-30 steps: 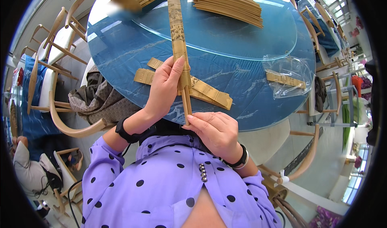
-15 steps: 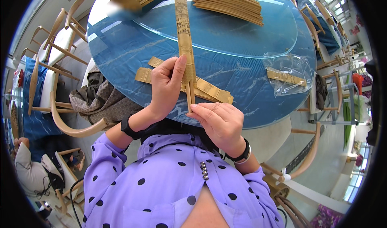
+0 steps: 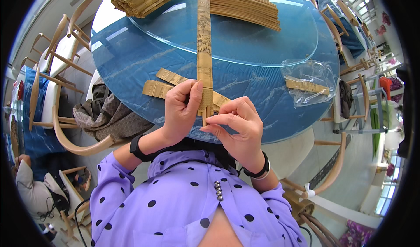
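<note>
A long gold printed paper sleeve (image 3: 204, 46) stretches away from me over the table, with the pale wooden ends of a pair of chopsticks (image 3: 204, 119) sticking out of its near end. My left hand (image 3: 183, 105) is closed around the sleeve's lower part, thumb on top. At the protruding ends, my right hand (image 3: 238, 126) pinches the chopsticks between thumb and index finger, its other fingers curled. Beneath the sleeve lie two more flat gold sleeves, one (image 3: 156, 88) reaching out to the left and another (image 3: 168, 75) just beyond it, both partly hidden by my left hand.
On the round blue-covered table (image 3: 127, 72), a glass turntable (image 3: 262, 50) carries a pile of gold sleeves (image 3: 151, 0) and a stack of long thin brown pieces (image 3: 243, 6). A clear plastic bag (image 3: 308, 83) with a gold sleeve lies right. Wooden chairs (image 3: 81, 148) stand around; one holds a patterned bag (image 3: 109, 116).
The chopsticks' exposed ends have become shorter, drawn further into the sleeve. The sleeve and my left hand have come nearer to me. My right hand's fingers have bent more.
</note>
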Motion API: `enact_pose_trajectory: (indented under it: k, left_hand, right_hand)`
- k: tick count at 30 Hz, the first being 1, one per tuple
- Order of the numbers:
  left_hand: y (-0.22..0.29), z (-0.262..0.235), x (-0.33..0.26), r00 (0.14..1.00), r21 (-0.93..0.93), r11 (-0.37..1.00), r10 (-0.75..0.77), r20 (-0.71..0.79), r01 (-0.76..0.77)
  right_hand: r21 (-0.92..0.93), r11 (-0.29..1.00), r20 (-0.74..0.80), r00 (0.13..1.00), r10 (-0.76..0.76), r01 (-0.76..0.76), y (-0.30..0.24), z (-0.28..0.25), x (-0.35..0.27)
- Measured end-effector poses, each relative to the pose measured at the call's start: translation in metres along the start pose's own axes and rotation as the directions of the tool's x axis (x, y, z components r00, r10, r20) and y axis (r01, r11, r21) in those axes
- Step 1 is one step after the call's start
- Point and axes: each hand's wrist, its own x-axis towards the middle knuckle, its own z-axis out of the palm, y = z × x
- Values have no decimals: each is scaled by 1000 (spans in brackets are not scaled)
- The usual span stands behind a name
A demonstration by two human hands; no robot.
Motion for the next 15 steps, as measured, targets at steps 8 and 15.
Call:
enact_pose_trajectory:
  k: [8, 15]
  left_hand:
    - [-2, -3, -8, 999, 40, 999, -11, 47, 9]
    - [-9, -4, -14, 997, 52, 998, 15, 82, -19]
  right_hand:
    - [58, 993, -39, 994, 107, -104, 7, 6, -4]
    - [198, 949, 76, 969, 234, -244, 6, 5, -6]
